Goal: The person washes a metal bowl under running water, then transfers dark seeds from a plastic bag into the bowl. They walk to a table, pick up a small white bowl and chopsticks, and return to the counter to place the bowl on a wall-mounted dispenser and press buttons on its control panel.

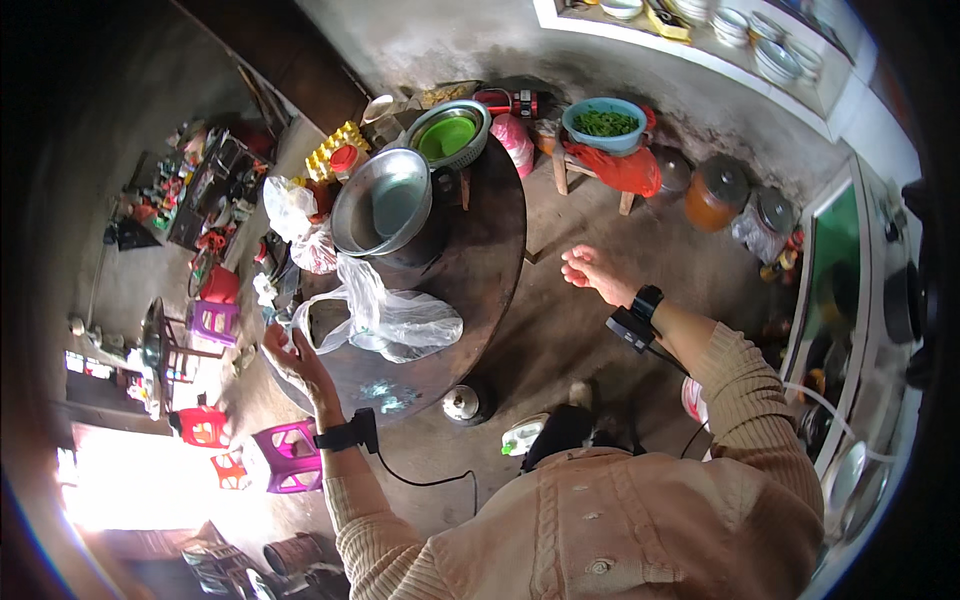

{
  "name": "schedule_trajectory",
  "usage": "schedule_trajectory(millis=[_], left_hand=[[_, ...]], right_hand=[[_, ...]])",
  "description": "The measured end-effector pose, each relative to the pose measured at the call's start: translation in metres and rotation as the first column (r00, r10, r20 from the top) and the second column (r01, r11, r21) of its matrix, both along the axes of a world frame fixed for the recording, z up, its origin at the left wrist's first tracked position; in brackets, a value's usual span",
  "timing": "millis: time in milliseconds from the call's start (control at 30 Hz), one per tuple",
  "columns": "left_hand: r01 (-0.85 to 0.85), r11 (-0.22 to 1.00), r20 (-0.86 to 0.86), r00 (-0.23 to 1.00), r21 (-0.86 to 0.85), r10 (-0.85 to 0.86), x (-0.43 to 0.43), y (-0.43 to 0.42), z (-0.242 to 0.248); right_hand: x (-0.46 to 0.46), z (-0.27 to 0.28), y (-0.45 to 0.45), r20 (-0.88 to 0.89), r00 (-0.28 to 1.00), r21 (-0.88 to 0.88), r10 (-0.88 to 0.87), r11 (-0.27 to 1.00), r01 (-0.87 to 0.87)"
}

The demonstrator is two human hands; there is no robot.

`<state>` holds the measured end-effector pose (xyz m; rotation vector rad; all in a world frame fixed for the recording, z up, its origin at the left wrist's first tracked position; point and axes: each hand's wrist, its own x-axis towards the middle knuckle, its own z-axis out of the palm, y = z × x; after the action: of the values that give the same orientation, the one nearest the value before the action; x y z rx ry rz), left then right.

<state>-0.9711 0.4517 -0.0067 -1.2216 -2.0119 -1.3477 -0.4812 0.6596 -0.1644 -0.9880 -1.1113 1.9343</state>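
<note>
My left hand (298, 367) is over the near left edge of a round dark wooden table (487, 277), thumb and fingers apart. Close beside it is a handle loop of a clear plastic bag (405, 319) lying crumpled on the tabletop; whether they touch is unclear. My right hand (598, 274) hovers over the floor right of the table, its fingers loosely bent and nothing visible in them. Behind the bag sits a large metal basin (352, 217). Past that, a green bowl (448, 138) is nested inside a grey colander (480, 139).
A blue basin (574, 131) of leafy greens rests on a wooden stool (560, 176) by the wall. Lidded jars (716, 196) line the floor to its right. A metal kettle (461, 403) and a white jug (523, 433) stand near my feet. Purple plastic stools (281, 457) are at left.
</note>
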Motion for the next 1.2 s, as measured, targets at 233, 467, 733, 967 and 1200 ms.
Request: schedule_trajectory(millis=[233,467,733,967,1200], left_hand=[[0.597,0.800,0.464,0.692,0.064,-0.553,0.090,0.131,0.032],[0.862,0.395,0.610,0.504,-0.317,-0.612,0.145,0.249,0.030],[0.793,0.406,0.631,0.609,-0.455,-0.481,0.139,0.314,0.034],[0.685,0.592,0.621,0.697,-0.426,-0.359,0.154,0.389,0.046],[0.708,0.628,0.602,0.666,-0.324,-0.440,0.165,0.476,0.022]], right_hand=[[-0.060,0.023,0.160,-0.077,0.990,0.131,0.119,0.985,-0.108],[-0.146,0.035,0.340,0.088,0.989,0.276,0.115,0.952,-0.135],[-0.267,-0.014,0.510,0.670,0.659,0.728,-0.342,0.476,-0.493],[-0.322,-0.027,0.553,0.826,0.430,0.564,-0.366,0.501,-0.657],[-0.340,-0.034,0.583,0.872,0.386,0.477,-0.299,0.692,-0.542]])
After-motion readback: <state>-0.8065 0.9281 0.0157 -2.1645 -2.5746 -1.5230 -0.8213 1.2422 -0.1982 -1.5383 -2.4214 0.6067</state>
